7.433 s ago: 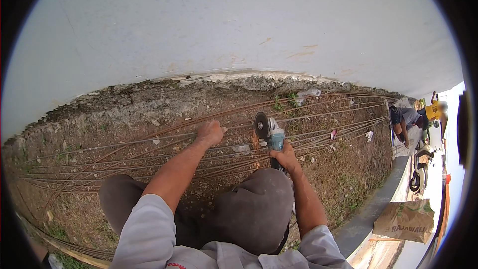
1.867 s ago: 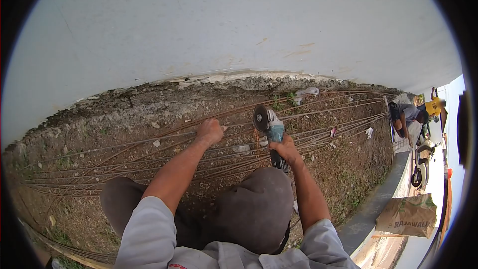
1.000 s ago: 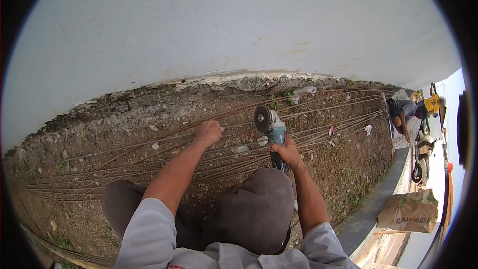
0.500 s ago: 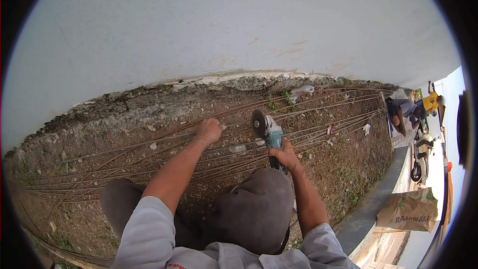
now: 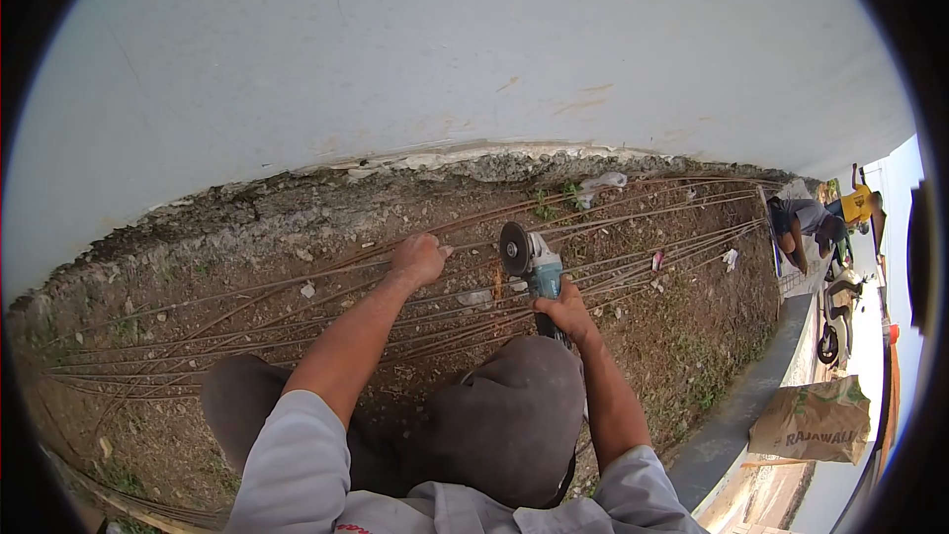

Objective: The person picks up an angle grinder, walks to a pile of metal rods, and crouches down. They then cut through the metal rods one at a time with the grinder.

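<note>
Angle grinder (image 5: 546, 282) in the right hand (image 5: 565, 311), metal rod (image 5: 267, 286) in the left hand (image 5: 420, 259).
The right hand is wrapped round the tool's body; the left looks closed on the rod, to the left of the disc (image 5: 515, 248), whose exact contact cannot be told. A slack left grip could let the rod twist and pinch the disc, kicking the tool toward bare fingers or the nearby knee (image 5: 524, 415); the orange streak (image 5: 497, 282), probably sparks, could sting uncovered skin. More rods (image 5: 613, 272) lie across stony, uneven ground (image 5: 692, 336) below a pale wall (image 5: 474, 49) with a crumbling base. Off to the right are a brown bag (image 5: 813, 422), a scooter (image 5: 838, 316), a bent-over person (image 5: 803, 216) and another in yellow (image 5: 858, 206).
</note>
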A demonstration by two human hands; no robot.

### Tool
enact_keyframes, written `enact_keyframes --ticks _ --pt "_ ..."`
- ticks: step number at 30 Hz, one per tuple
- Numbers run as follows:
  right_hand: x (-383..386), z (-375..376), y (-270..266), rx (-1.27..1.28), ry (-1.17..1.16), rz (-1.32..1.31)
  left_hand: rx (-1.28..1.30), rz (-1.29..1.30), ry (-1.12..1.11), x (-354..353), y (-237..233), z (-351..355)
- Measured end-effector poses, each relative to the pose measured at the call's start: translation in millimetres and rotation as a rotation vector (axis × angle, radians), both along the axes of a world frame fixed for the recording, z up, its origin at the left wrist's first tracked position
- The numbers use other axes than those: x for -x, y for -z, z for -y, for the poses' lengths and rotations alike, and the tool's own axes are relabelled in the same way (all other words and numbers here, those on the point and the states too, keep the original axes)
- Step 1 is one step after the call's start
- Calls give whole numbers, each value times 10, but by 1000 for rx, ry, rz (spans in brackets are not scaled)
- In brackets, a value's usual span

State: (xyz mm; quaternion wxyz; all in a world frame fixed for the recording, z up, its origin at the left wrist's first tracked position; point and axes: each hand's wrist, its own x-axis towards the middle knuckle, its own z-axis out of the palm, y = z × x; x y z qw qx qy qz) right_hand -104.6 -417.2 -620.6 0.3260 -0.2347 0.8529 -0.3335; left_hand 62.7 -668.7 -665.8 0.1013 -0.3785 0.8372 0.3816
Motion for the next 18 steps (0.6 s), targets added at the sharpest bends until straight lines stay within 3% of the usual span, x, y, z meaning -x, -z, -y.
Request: enact_keyframes --ticks 14,18 --pt "63 -62 142 -85 -84 -90 60 11 -30 45 -63 68" --pt "-127 43 -148 29 10 2 80 2 -16 36 -81 67"
